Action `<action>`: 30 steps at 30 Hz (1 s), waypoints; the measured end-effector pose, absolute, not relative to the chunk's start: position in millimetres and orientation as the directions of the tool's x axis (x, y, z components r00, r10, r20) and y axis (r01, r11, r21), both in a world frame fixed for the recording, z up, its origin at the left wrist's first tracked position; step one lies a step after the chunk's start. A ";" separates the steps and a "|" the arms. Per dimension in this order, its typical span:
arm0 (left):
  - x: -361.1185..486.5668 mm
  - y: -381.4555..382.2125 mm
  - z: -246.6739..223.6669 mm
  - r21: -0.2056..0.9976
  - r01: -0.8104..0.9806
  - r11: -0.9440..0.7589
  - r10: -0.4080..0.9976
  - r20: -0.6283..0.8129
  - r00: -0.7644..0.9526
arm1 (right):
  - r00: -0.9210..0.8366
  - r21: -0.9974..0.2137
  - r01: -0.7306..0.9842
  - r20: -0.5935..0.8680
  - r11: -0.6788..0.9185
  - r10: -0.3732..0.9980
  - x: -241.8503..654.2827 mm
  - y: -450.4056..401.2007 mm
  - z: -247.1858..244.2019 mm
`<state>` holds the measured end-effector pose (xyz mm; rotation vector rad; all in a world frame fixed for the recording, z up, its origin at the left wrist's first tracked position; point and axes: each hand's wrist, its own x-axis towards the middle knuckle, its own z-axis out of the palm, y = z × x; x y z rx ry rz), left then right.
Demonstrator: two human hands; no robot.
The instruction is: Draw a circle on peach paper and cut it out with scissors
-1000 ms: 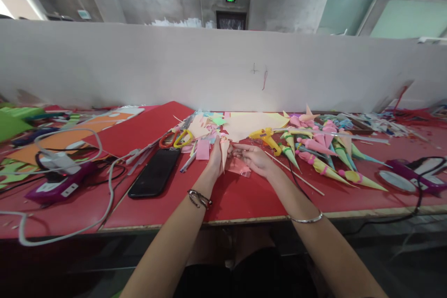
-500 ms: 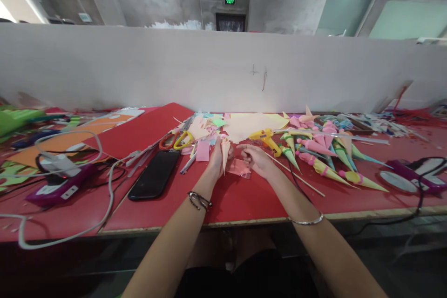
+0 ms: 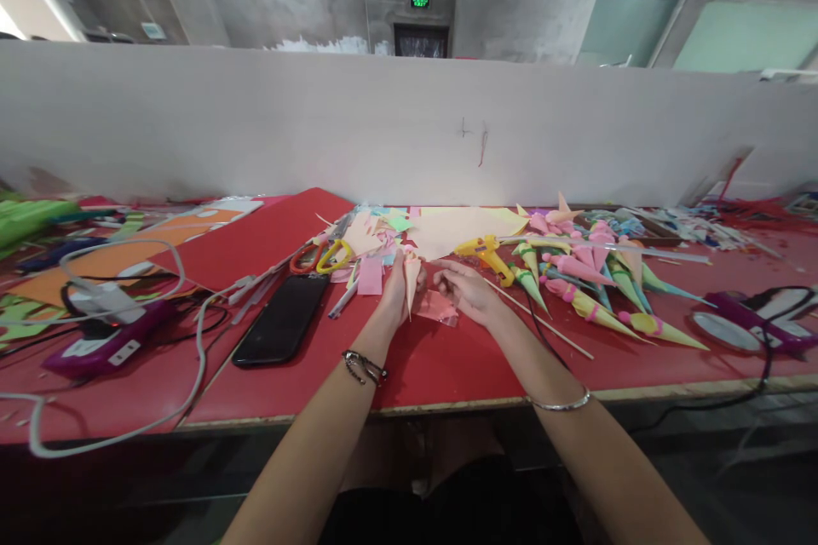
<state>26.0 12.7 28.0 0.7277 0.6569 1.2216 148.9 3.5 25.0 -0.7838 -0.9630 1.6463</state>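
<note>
My left hand is closed around a peach paper cone, its narrow tip pointing down toward me and a bit of pink at its wide top. Just right of it, apart from the cone, my right hand has its fingers curled with thumb and fingertips together; whatever is between them is too small to make out. Beneath, between the two hands, lies a small clear packet with pinkish contents. A yellow glue gun rests beyond my right hand, and a thin wooden stick lies beside that wrist.
Finished-looking paper cones are heaped to the right. On the left are a black phone, scissors, a pink paper pad, red sheets and a purple power strip with white cable. A white partition stands behind.
My right hand's fingers have curled in more, the index finger no longer stretched toward the cone. My left hand and the cone have hardly moved.
</note>
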 end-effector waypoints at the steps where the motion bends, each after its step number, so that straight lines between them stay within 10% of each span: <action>1: 26.0 13.0 27.6 0.792 -0.584 0.180 0.974 -0.062 0.217 | -0.261 -0.887 -0.437 -0.034 -0.149 0.965 149.1 3.4 25.0; 30: 29.3 9.0 28.6 0.834 -0.519 0.188 0.980 -0.127 0.151 | -0.100 -0.916 -0.401 0.067 0.022 0.993 147.7 7.2 21.6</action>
